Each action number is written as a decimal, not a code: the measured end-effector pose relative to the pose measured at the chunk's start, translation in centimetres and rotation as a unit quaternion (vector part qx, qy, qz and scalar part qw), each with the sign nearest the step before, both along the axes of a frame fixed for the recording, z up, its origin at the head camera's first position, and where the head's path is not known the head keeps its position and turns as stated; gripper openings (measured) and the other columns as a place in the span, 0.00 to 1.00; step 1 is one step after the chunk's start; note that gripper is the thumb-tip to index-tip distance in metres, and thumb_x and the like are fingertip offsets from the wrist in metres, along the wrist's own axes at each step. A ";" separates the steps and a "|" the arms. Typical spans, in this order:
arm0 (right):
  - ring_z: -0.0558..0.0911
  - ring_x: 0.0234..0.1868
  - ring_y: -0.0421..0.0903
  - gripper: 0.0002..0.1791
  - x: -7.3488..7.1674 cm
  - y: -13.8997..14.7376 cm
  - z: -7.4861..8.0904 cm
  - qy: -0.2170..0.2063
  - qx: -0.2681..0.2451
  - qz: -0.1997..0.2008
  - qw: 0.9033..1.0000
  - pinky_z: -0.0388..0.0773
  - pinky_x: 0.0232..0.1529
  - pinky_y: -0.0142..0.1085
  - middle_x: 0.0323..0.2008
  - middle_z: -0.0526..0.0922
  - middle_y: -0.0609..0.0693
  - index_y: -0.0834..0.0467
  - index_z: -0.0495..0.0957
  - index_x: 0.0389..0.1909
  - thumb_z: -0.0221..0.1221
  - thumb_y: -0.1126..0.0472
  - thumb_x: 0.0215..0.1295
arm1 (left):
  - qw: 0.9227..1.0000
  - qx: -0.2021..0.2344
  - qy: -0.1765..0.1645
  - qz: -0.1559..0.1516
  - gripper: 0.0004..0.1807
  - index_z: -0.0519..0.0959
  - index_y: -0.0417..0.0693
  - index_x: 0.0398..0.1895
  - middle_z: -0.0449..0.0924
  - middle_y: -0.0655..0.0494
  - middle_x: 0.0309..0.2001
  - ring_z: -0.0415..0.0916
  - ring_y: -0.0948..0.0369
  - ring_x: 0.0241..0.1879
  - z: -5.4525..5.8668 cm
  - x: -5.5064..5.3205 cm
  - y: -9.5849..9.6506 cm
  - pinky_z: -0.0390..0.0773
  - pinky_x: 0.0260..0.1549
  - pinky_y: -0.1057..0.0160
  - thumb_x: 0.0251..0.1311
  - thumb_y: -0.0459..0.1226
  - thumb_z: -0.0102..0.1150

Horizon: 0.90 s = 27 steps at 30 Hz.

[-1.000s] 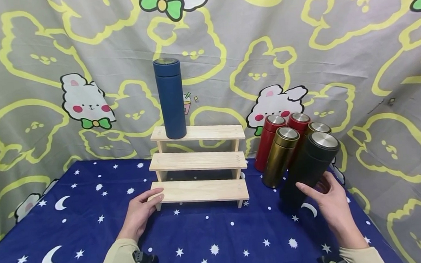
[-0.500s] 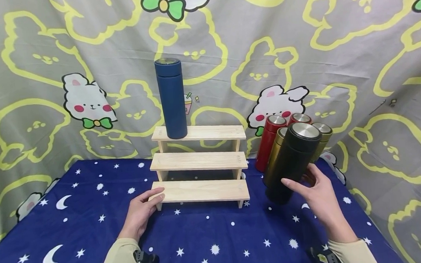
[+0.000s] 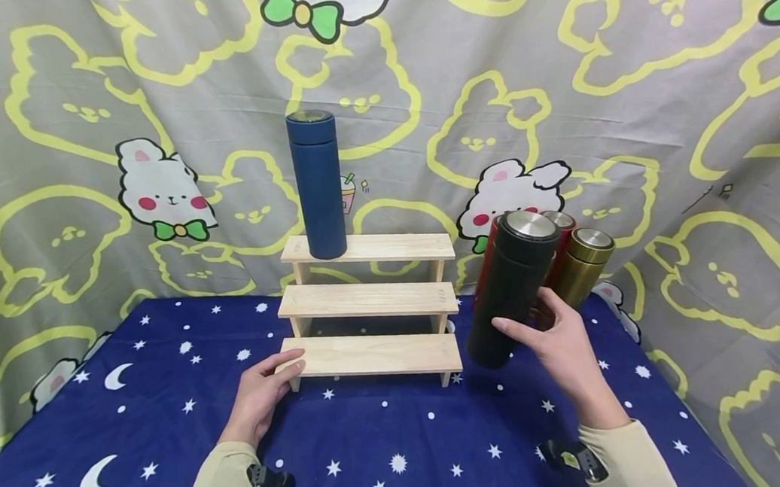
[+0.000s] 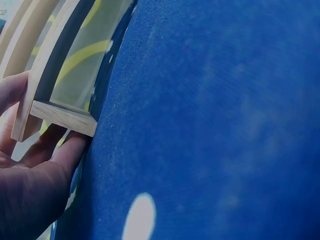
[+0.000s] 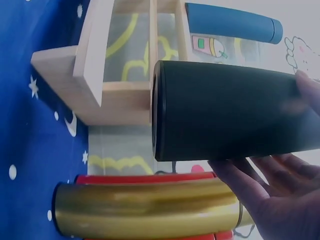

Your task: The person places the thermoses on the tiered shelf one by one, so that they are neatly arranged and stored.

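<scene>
My right hand (image 3: 560,345) grips a black thermos flask (image 3: 511,288) round its lower half, with the thumb on the near side. The flask tilts, its steel-topped lid leaning right. In the right wrist view its base points at the end of a three-step wooden stand (image 5: 125,105). My left hand (image 3: 261,396) pinches the left end of the stand's lowest shelf (image 3: 370,354), thumb on top and fingers below, around the leg in the left wrist view. A blue thermos flask (image 3: 318,188) stands upright on the top shelf (image 3: 397,246), towards its left end.
Right of the stand, red flasks (image 3: 560,222) and gold flasks (image 3: 578,272) cluster on the dark blue star-patterned cloth (image 3: 351,457), partly hidden behind the black flask. A grey curtain (image 3: 378,71) with cartoon rabbits hangs close behind the stand.
My right hand has carried the black flask left and slightly up, from in front of the gold flasks towards the stand's right end. My left hand has stayed on the lowest shelf.
</scene>
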State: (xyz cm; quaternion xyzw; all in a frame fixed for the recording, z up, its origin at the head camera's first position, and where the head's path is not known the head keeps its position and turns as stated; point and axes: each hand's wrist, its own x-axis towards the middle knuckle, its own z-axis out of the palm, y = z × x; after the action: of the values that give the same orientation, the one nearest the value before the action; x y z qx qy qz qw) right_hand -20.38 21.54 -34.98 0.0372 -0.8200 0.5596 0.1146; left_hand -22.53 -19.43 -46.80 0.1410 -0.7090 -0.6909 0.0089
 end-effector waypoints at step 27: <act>0.79 0.50 0.50 0.36 -3.4 -3.6 2.2 0.019 -0.024 0.031 0.999 0.78 0.50 0.38 0.52 0.80 0.55 0.58 0.71 0.63 0.72 0.49 0.56 | 1.000 0.000 0.000 0.000 0.24 0.79 0.35 0.57 0.68 0.40 0.64 0.77 0.64 0.43 0.0 0.0 0.0 0.78 0.41 0.71 0.59 0.36 0.69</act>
State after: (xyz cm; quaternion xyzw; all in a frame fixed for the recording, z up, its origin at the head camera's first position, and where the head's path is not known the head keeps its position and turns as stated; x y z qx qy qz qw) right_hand -23.78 17.97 -32.82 0.0705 -0.8023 0.5818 0.1134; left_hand -22.58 -19.46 -46.78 0.1409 -0.7088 -0.6911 0.0089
